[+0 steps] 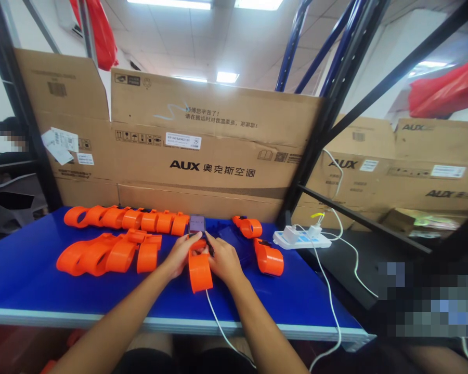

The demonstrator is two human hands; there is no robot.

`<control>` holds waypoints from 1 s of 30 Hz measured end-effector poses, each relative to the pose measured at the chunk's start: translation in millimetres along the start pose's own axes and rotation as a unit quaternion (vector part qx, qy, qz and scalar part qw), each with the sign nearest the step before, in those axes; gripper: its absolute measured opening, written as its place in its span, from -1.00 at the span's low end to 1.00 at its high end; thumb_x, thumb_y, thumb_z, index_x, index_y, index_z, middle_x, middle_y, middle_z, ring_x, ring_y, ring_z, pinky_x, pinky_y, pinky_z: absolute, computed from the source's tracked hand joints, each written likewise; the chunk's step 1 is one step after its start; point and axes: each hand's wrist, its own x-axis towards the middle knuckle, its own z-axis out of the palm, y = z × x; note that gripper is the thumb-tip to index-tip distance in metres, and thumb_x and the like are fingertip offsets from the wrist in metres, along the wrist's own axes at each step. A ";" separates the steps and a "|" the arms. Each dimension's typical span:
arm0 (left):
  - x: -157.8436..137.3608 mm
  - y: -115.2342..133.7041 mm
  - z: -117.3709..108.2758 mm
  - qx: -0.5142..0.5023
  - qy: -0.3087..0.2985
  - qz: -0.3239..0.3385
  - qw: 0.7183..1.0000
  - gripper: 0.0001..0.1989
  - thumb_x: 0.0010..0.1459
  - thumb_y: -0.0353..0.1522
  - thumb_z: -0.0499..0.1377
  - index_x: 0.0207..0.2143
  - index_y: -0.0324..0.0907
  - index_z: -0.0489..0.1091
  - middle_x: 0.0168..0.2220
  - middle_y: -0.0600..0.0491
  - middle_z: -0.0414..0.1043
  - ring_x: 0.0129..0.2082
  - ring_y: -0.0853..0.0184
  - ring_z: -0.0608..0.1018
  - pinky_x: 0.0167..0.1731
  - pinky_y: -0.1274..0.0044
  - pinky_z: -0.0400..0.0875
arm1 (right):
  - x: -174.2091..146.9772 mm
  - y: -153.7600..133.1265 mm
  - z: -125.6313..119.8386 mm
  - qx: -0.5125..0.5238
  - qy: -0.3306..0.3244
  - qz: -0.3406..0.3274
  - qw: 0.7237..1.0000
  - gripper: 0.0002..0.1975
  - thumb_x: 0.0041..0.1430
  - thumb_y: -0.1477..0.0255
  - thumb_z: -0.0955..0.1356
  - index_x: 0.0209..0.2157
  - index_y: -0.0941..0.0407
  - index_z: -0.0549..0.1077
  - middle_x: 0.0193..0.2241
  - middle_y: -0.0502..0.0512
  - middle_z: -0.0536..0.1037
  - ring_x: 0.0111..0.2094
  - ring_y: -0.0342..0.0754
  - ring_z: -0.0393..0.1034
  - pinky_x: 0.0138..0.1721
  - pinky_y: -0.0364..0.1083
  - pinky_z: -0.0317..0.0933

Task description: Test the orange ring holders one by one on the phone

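The grip is two-handed — left hand [180,254] and right hand [223,256] holding an orange holder [200,274] between them, toward the blue bench's [167,304] six o'clock edge. Just past it at twelve stands a lit phone [197,224], writing illegible. Farther out, a carton [206,148] reads "AUX 奥克斯空调" — another [444,148], at two, "AUX".

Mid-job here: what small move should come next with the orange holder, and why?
Probably tilt the orange holder slightly to check the small dark part: the left hand and right hand are both at the holder, and they partly hide how that part sits.
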 end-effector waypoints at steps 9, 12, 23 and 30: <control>-0.7 2.9 -2.8 0.008 -0.021 -0.029 0.999 -0.67 -0.06 -0.22 0.44 -0.36 -0.27 0.50 -0.49 -0.01 0.52 -0.53 0.35 0.53 -0.46 0.54 0.38 | -2.2 -2.8 0.3 0.008 0.008 0.005 1.000 -0.51 0.11 0.44 0.35 0.11 0.12 0.46 -0.35 0.17 0.59 -0.38 0.00 0.44 -0.36 -0.13 0.23; -0.2 3.1 -3.2 0.001 -0.034 -0.035 0.999 -0.67 -0.06 -0.23 0.44 -0.37 -0.28 0.50 -0.50 -0.01 0.51 -0.53 0.34 0.52 -0.46 0.53 0.38 | -2.7 -3.5 1.0 0.019 0.009 -0.002 1.000 -0.53 0.12 0.45 0.34 0.09 0.14 0.47 -0.37 0.16 0.58 -0.38 -0.01 0.43 -0.35 -0.13 0.23; -3.1 4.4 -3.2 -0.004 -0.041 -0.059 0.997 -0.70 -0.03 -0.24 0.43 -0.38 -0.27 0.47 -0.51 -0.02 0.50 -0.55 0.34 0.52 -0.48 0.52 0.41 | -2.1 -2.6 3.8 0.042 0.006 -0.023 0.999 -0.61 0.07 0.47 0.35 -0.03 0.19 0.52 -0.44 0.13 0.55 -0.43 -0.04 0.40 -0.36 -0.15 0.22; -2.1 4.3 -6.4 0.037 -0.052 -0.077 0.995 -0.68 -0.03 -0.23 0.43 -0.33 -0.27 0.49 -0.52 -0.03 0.51 -0.60 0.35 0.52 -0.56 0.56 0.38 | -4.0 0.5 1.3 0.056 0.051 -0.021 0.997 -0.73 0.07 0.54 0.30 -0.19 0.15 0.56 -0.48 0.11 0.54 -0.43 -0.04 0.41 -0.32 -0.13 0.26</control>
